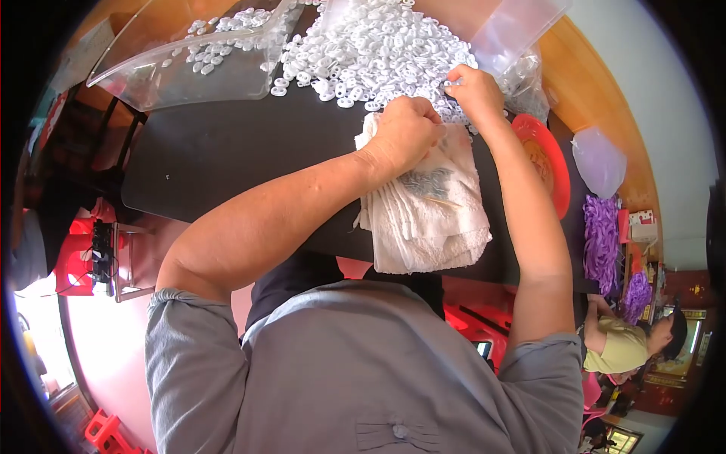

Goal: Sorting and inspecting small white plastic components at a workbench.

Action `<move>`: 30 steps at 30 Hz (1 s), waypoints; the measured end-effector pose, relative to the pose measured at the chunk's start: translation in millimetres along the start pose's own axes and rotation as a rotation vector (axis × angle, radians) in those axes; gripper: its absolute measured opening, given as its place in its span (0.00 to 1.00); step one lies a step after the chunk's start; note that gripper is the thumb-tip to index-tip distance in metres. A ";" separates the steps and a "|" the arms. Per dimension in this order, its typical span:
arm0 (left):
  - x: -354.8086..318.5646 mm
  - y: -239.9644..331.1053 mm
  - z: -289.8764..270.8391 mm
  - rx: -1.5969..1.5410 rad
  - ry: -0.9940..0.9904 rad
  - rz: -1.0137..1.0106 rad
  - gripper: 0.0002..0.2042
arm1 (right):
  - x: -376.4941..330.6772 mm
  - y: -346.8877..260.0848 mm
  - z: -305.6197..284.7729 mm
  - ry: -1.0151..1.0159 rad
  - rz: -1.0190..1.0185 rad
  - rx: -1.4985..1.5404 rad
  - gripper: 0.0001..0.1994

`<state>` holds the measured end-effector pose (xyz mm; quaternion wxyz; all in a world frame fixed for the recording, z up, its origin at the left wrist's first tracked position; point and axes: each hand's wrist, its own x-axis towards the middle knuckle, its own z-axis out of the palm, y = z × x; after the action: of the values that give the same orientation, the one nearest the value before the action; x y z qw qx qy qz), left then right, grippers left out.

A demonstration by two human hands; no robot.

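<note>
A large heap of small white oval plastic pieces (378,57), with dark holes or spots in them, covers the far middle of the table. My right hand (478,94) is at the heap's right edge, its thumb and fingertips pinched on one of the small white pieces. Just nearer, my left hand (408,132) is closed above the folded cream towel (431,234); whatever its fingertips hold is hidden. Fine dark strands or a grey patch (427,184) lie on the towel beneath my left hand.
A clear plastic bin (151,76) lies at the far left with more white pieces. On the right are a red round dish (558,163), plastic bags (601,160) and purple ribbon-like strips (601,246). The black table (227,159) ends near my body. Another person (624,344) sits far right.
</note>
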<state>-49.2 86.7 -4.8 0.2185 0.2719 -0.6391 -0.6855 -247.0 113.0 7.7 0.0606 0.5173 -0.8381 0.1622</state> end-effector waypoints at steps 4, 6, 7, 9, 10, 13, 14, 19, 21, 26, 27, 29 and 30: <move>1.2 0.1 1.4 0.018 -0.021 0.030 0.06 | 5.0 3.9 5.2 0.004 -0.030 -0.086 0.11; -0.9 1.8 3.1 0.036 -0.027 0.037 0.04 | 5.7 5.0 3.7 -0.027 -0.066 -0.088 0.09; -2.1 3.1 3.0 0.036 -0.029 0.032 0.04 | 5.2 3.5 3.1 -0.031 -0.062 -0.086 0.09; -2.3 5.4 1.3 0.012 -0.030 0.013 0.04 | 6.0 0.2 2.0 -0.034 -0.071 -0.118 0.08; -2.2 5.1 1.1 0.012 -0.031 0.011 0.04 | 6.2 0.6 1.9 -0.035 -0.069 -0.118 0.08; -0.8 5.2 1.0 -0.043 -0.011 -0.006 0.05 | 8.1 3.7 2.1 -0.078 -0.024 -0.183 0.07; 0.0 5.2 1.4 -0.063 -0.016 -0.005 0.05 | 7.5 6.4 1.6 -0.075 -0.014 -0.168 0.07; -1.7 5.3 1.8 -0.032 -0.026 -0.003 0.04 | 6.2 17.7 -1.8 -0.108 -0.039 -0.084 0.09; -1.3 5.2 1.3 -0.050 -0.031 -0.011 0.04 | 4.8 19.0 -1.4 -0.103 -0.065 -0.078 0.09; -2.0 6.0 1.2 -0.045 -0.032 -0.005 0.04 | 7.7 18.9 -6.0 -0.174 -0.072 -0.081 0.07; -2.6 6.9 1.5 -0.054 -0.033 -0.001 0.04 | 9.8 19.4 -7.1 -0.215 -0.073 -0.074 0.07; -4.1 8.2 1.1 -0.057 -0.038 -0.009 0.04 | 12.8 20.5 -8.6 -0.238 -0.078 -0.085 0.07; -4.6 8.6 0.4 -0.060 -0.039 -0.017 0.04 | 13.5 20.0 -9.3 -0.262 -0.086 -0.094 0.08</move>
<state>-46.4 89.2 4.2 0.2080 0.2571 -0.6202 -0.7113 -271.5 112.9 15.9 -0.0182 0.5659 -0.8227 0.0511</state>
